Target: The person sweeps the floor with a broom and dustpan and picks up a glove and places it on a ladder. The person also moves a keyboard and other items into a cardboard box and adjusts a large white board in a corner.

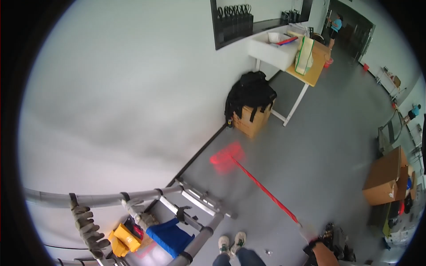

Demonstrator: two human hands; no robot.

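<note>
Red along its whole length, a long-handled tool [266,190] runs out from the person's right hand [307,231], whose grip is closed round the near end of its handle, though the fingers are blurred. A dark band [314,243] circles that wrist. The tool slants away from the grip, ahead and to the left, and its head [227,158] sits well apart from the hand, too smeared to tell whether it is a broom or a mop. The left hand is out of view, so its state cannot be told.

Left of the tool's near end stand the person's light shoes [231,243]. Farther left of the tool is a grey tubular frame [106,199], with a grey glove [91,230], a blue cloth-like piece [171,237] and a yellow item [127,238] hanging at it or lying close by.

Just beyond the tool's head, a black backpack [250,88] rests on a cardboard box [252,122]. Well to the right of the tool is a larger carton [384,177].

Farther past the tool's head, a desk [318,68] carries a white bin [271,54] and a pale bag with green edging [304,57]. Farthest from the tool, beyond the desk, a person in a blue top [336,25] stands by a dark doorway [352,26].
</note>
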